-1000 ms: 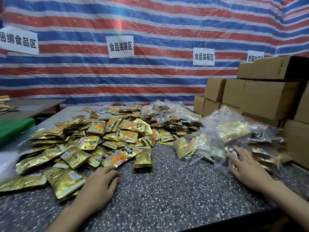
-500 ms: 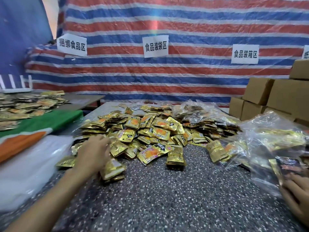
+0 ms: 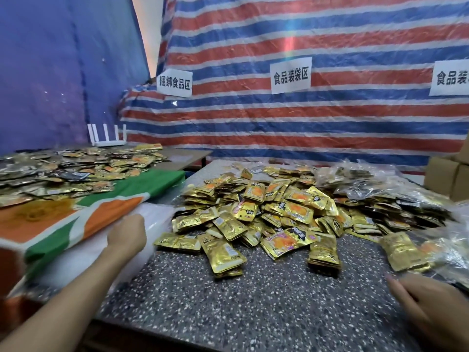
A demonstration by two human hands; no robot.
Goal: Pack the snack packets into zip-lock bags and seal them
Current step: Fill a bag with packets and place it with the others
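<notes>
Hundreds of gold snack packets [image 3: 266, 214] lie heaped in the middle of the desk [image 3: 228, 301], loose and within reach of both hands. None in the heap looks bagged.

Left hand [image 3: 127, 237]: stretched to the edge of a pale plastic stack [image 3: 86, 252], which lies under an orange-and-green sheet [image 3: 63, 224] just beside the heap. Its fingers curl away from the camera, so I cannot tell whether they pinch a layer or only touch it. I judge the stack to be empty zip-lock bags, kept flat and close so that one peels off singly.

Right hand [image 3: 431, 308]: low over the desk at the near right. The frame cuts off its fingertips, so I cannot tell their state, and I see no packet in it.

Clear bags [image 3: 368, 181] already filled sit at the far right, next to the loose stock. Next step, in my reading: draw one bag free.
</notes>
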